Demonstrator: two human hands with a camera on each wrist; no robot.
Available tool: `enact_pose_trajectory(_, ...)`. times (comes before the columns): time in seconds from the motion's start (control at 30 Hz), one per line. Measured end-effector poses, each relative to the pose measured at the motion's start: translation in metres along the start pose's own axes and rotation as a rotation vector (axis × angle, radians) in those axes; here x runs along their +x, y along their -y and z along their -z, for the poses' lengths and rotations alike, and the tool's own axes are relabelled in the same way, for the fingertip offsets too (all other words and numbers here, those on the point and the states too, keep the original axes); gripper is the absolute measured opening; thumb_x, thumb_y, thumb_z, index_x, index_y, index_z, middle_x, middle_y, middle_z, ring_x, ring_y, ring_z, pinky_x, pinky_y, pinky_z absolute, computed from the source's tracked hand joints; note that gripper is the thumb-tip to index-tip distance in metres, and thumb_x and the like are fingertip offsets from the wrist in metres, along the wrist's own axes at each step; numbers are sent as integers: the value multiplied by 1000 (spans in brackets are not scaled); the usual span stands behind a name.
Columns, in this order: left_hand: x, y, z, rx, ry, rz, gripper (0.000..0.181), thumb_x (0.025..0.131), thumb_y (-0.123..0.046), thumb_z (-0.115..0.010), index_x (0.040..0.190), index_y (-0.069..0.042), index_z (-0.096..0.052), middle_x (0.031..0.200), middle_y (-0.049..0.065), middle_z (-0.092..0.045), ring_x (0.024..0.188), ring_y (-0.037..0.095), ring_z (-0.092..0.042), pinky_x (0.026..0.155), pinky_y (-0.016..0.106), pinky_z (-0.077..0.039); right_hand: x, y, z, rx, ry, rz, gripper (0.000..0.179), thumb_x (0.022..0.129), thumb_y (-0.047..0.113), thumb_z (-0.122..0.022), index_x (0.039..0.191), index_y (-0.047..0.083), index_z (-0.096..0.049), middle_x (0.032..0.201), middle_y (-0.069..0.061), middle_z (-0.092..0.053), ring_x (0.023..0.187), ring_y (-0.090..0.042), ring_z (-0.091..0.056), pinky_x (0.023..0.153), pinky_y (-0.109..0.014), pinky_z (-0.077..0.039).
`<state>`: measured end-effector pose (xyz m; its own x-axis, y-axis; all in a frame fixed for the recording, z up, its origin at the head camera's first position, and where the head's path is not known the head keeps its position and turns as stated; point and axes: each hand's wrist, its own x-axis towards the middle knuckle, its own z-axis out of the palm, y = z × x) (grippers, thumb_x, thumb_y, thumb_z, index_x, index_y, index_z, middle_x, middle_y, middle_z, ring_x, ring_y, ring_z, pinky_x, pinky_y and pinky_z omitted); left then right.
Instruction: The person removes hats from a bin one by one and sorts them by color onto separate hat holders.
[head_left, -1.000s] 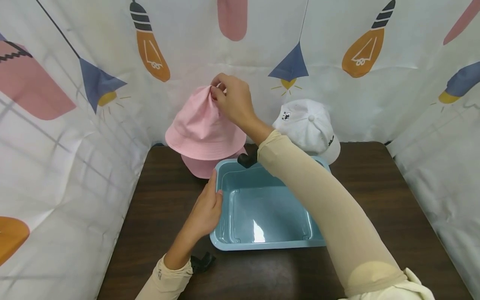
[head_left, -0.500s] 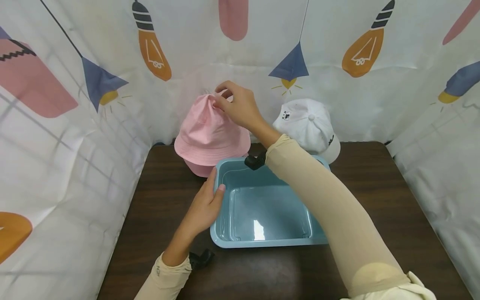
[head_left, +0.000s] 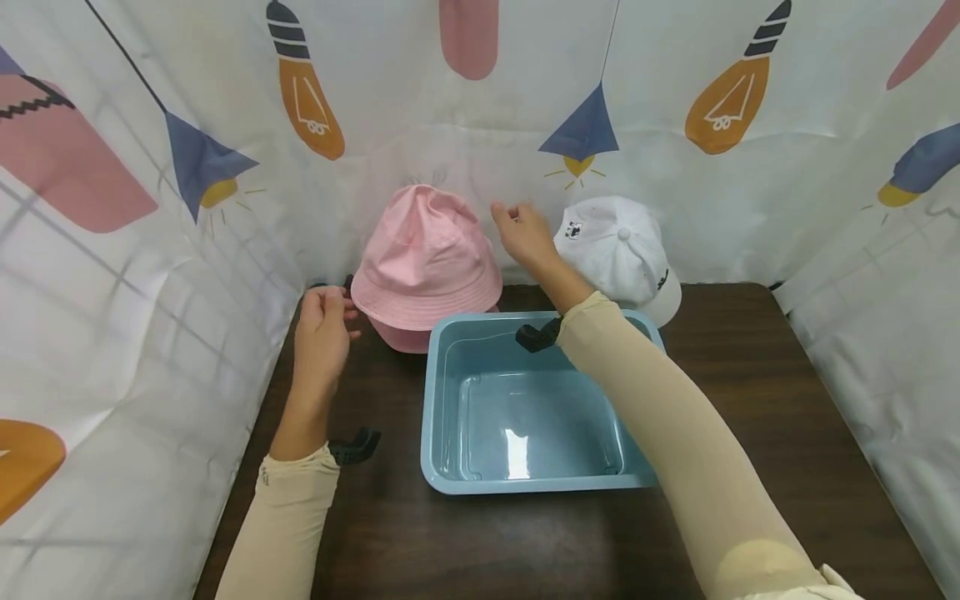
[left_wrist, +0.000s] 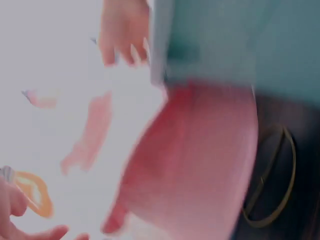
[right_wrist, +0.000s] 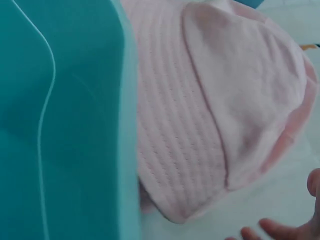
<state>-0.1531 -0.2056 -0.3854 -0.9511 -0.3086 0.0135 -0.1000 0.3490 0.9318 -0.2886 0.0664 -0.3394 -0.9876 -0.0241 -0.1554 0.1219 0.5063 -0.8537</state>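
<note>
A pink bucket hat [head_left: 427,254] stands crown up at the back left, on top of a darker pink brimmed piece [head_left: 405,338] that shows below its brim. Beside the brim's left edge is my left hand [head_left: 318,346], its fingers loosely bent and holding nothing; whether a fingertip touches the brim I cannot tell. My right hand [head_left: 528,237] hovers right of the bucket hat, apart from it, with relaxed fingers. In the right wrist view the hat's stitched brim [right_wrist: 175,125] lies behind the basin rim. The left wrist view is blurred.
A light blue plastic basin [head_left: 543,483] sits on the dark wooden table [head_left: 750,433] in front of the hats. Behind my right forearm stands a white baseball cap [head_left: 618,250]. A patterned cloth [head_left: 480,117] hangs at the back and sides.
My right hand has let go of the bucket hat's crown and moved right and down. The hat has settled slightly right. My left hand has left the basin's rim for the hat's left side.
</note>
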Motion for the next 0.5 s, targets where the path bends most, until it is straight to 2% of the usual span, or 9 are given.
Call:
enact_pose_trajectory(0.1, 28, 7, 2, -110, -24, 85, 51, 109, -48, -27, 135, -7, -42, 129, 9, -48, 111, 21, -55, 86, 33, -55, 2, -10, -6, 97, 117, -187, 81, 102, 67, -35, 161, 12, -26, 156, -11, -42, 130, -31, -55, 101, -43, -52)
enact_pose_trajectory(0.17, 43, 11, -1, -265, 11, 161, 45, 110, -47, -27, 133, -11, -41, 125, 5, -45, 105, 18, -54, 83, 31, -53, 3, -17, -11, 194, 179, -287, 87, 100, 71, -34, 165, 16, -16, 157, -11, -41, 128, -33, -57, 101, -44, -53)
enact_pose_trajectory(0.2, 49, 13, -2, -354, 38, 200, 43, 110, -47, -27, 131, -12, -40, 122, 4, -45, 103, 17, -55, 82, 30, -53, 2, -21, -14, 240, 201, -311, 87, 100, 71, -34, 164, 16, -17, 155, -12, -43, 125, -34, -59, 102, -45, -52)
enact_pose_trajectory(0.27, 59, 15, -7, -542, 84, 275, 39, 110, -45, -28, 126, -11, -41, 117, 5, -46, 99, 17, -56, 80, 30, -53, 3, -29, -21, 292, 220, -333, 83, 101, 71, -33, 162, 15, -27, 148, -15, -49, 123, -35, -60, 104, -46, -51)
enact_pose_trajectory(0.33, 66, 15, -11, -689, 148, 333, 40, 110, -45, -27, 125, -10, -40, 119, 6, -47, 103, 17, -56, 84, 31, -51, 3, -37, -26, 318, 215, -328, 79, 102, 68, -31, 158, 12, -36, 150, -13, -48, 129, -33, -55, 111, -47, -46)
enact_pose_trajectory(0.4, 70, 15, -15, -776, 200, 369, 46, 110, -47, -26, 130, -8, -39, 126, 6, -48, 114, 17, -54, 92, 34, -48, 4, -42, -32, 318, 208, -320, 76, 104, 65, -28, 157, 12, -39, 157, -11, -43, 140, -31, -45, 118, -46, -38)
enact_pose_trajectory(0.5, 76, 14, -20, -842, 220, 414, 54, 109, -50, -28, 141, -7, -37, 136, 4, -47, 126, 15, -48, 104, 36, -42, 5, -47, -37, 299, 174, -310, 74, 107, 61, -26, 161, 10, -30, 167, -8, -30, 154, -26, -28, 125, -45, -25)
